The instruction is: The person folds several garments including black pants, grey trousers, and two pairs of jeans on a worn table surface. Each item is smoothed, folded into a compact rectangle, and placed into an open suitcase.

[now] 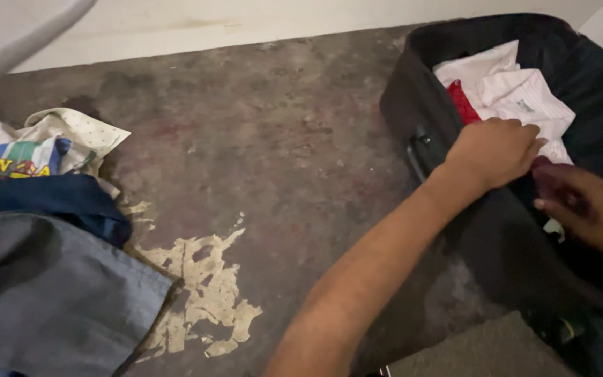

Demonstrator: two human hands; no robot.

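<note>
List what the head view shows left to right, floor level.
Clothes pile → worn floor patch → left hand on the black suitcase rim → folded white shirts inside → right hand at the right edge.

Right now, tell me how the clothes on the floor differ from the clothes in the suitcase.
The floor pile is mostly dark blue and grey; the suitcase clothes are white and red. The pile lies untouched; the left hand presses the suitcase clothes. Both are fabric garments.
</note>
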